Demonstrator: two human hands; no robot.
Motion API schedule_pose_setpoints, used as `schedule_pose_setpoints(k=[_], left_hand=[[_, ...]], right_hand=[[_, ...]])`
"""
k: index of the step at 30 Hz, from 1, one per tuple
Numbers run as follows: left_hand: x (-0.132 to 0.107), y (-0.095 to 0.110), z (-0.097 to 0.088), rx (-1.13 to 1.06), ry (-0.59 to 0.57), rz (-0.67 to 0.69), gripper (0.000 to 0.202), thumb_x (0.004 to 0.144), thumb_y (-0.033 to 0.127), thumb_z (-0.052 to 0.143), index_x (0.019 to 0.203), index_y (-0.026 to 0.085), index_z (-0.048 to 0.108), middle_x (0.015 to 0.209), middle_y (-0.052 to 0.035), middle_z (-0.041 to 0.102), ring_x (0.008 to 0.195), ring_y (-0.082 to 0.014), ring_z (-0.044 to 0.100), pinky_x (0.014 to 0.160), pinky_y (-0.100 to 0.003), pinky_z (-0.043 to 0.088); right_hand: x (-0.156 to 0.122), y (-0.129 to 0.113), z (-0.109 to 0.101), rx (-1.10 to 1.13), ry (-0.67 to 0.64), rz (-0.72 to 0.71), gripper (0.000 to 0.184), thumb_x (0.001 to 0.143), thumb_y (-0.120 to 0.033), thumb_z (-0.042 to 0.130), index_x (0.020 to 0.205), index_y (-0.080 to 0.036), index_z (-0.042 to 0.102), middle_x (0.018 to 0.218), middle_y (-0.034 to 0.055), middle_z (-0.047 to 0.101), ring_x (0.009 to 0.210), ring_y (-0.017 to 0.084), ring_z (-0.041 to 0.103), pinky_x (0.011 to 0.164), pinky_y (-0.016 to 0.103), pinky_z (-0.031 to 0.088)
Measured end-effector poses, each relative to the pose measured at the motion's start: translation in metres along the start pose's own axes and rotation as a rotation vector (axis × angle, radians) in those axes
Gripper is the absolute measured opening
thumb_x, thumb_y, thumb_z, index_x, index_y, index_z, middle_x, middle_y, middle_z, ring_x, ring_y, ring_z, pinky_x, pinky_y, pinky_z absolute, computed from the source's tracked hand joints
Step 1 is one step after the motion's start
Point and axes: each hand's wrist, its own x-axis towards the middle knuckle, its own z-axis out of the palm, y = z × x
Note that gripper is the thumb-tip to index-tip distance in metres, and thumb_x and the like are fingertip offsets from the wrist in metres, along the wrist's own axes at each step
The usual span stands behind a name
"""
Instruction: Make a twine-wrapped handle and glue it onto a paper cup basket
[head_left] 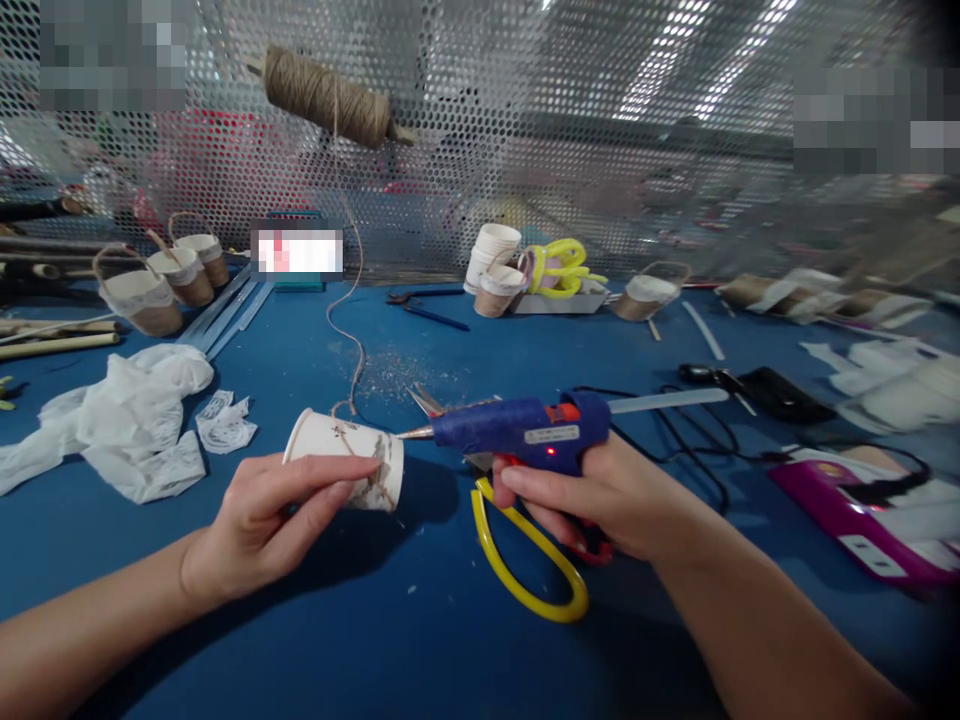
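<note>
My left hand [274, 515] is closed around a white paper cup [315, 440] tilted on its side, its thumb and forefinger against the wall near the base. Brown twine [358, 350] runs from a spool down to the cup and lies across its side. In my right hand [592, 490] is a blue hot glue gun [510, 430] with a red light lit and a clear glue stick [667, 400] at its rear. The metal nozzle meets the cup near its base end. Yellow-handled scissors [525, 560] lie beneath the gun, partly hidden.
The twine spool [326, 95] hangs by the perforated metal panel [480, 120]. Twine-wrapped cups [154, 315] stand back left, more at the back middle. Pliers [431, 310], white lace [127, 420], black cables [675, 430] and a purple device [825, 520] lie on the blue table [337, 650].
</note>
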Motion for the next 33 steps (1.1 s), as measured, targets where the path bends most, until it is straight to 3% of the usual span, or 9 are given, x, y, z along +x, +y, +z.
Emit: schedule_pose_setpoints(k=[4, 9, 13, 16, 22, 27, 30, 33], left_hand=[[0.001, 0.001, 0.000, -0.001, -0.003, -0.012, 0.023, 0.078, 0.008, 0.049, 0.095, 0.017, 0.063, 0.068, -0.0014, 0.071, 0.045, -0.0055, 0.056, 0.043, -0.013, 0.043], [0.000, -0.004, 0.000, 0.002, 0.019, -0.052, 0.022, 0.079, 0.009, 0.049, 0.095, 0.018, 0.062, 0.073, -0.0023, 0.071, 0.052, -0.0075, 0.060, 0.046, -0.014, 0.045], [-0.001, -0.008, 0.002, 0.009, 0.028, -0.095, 0.022, 0.080, 0.010, 0.048, 0.094, 0.016, 0.063, 0.075, -0.0040, 0.072, 0.059, -0.0100, 0.063, 0.048, -0.016, 0.046], [-0.001, -0.010, 0.003, 0.013, 0.029, -0.103, 0.020, 0.080, 0.012, 0.049, 0.093, 0.015, 0.064, 0.073, -0.0038, 0.071, 0.057, -0.0097, 0.062, 0.047, -0.016, 0.045], [0.001, -0.012, 0.006, 0.001, 0.039, -0.082, 0.020, 0.081, 0.014, 0.049, 0.093, 0.013, 0.064, 0.072, -0.0048, 0.071, 0.053, -0.0087, 0.059, 0.048, -0.017, 0.046], [0.001, -0.010, 0.008, 0.000, 0.026, 0.027, 0.020, 0.080, 0.012, 0.049, 0.094, 0.012, 0.063, 0.070, -0.0040, 0.070, 0.050, -0.0078, 0.058, 0.048, -0.017, 0.046], [0.000, -0.010, 0.009, 0.014, 0.014, 0.084, 0.021, 0.080, 0.011, 0.050, 0.096, 0.013, 0.062, 0.071, -0.0046, 0.070, 0.051, -0.0081, 0.058, 0.049, -0.017, 0.047], [-0.002, -0.010, 0.009, 0.047, -0.006, 0.146, 0.022, 0.080, 0.012, 0.049, 0.097, 0.014, 0.061, 0.068, -0.0042, 0.069, 0.049, -0.0083, 0.057, 0.047, -0.017, 0.046]], right_hand=[[0.001, 0.001, 0.000, 0.002, 0.022, 0.026, 0.025, 0.079, -0.035, 0.054, 0.069, -0.013, 0.059, 0.040, -0.0050, 0.047, 0.035, 0.005, 0.041, 0.038, 0.018, 0.034], [0.009, 0.007, -0.006, 0.058, 0.208, 0.052, 0.020, 0.077, -0.033, 0.056, 0.073, -0.013, 0.058, 0.041, -0.0059, 0.046, 0.037, 0.005, 0.039, 0.041, 0.019, 0.033], [0.022, 0.022, -0.025, 0.067, 0.511, 0.047, 0.023, 0.071, -0.034, 0.061, 0.061, -0.015, 0.053, 0.047, -0.0035, 0.048, 0.042, 0.006, 0.043, 0.040, 0.019, 0.032], [0.033, 0.034, -0.040, -0.102, 0.752, 0.123, 0.024, 0.070, -0.037, 0.061, 0.066, -0.015, 0.055, 0.056, -0.0002, 0.054, 0.045, 0.007, 0.046, 0.043, 0.020, 0.037], [0.050, 0.046, -0.049, -0.205, 0.756, 0.164, 0.027, 0.070, -0.040, 0.060, 0.062, -0.014, 0.055, 0.048, 0.0001, 0.051, 0.040, 0.009, 0.047, 0.042, 0.024, 0.039], [0.055, 0.052, -0.056, -0.368, 0.810, 0.141, 0.034, 0.066, -0.042, 0.063, 0.045, -0.019, 0.047, 0.042, 0.0002, 0.045, 0.044, 0.012, 0.046, 0.042, 0.025, 0.030], [0.054, 0.048, -0.056, -0.452, 0.834, 0.100, 0.037, 0.062, -0.036, 0.068, 0.040, -0.021, 0.042, 0.042, 0.0008, 0.041, 0.053, 0.016, 0.048, 0.046, 0.026, 0.030], [0.051, 0.031, -0.042, -0.506, 0.825, 0.029, 0.029, 0.066, -0.031, 0.067, 0.045, -0.020, 0.049, 0.055, 0.0051, 0.051, 0.072, 0.020, 0.053, 0.057, 0.029, 0.035]])
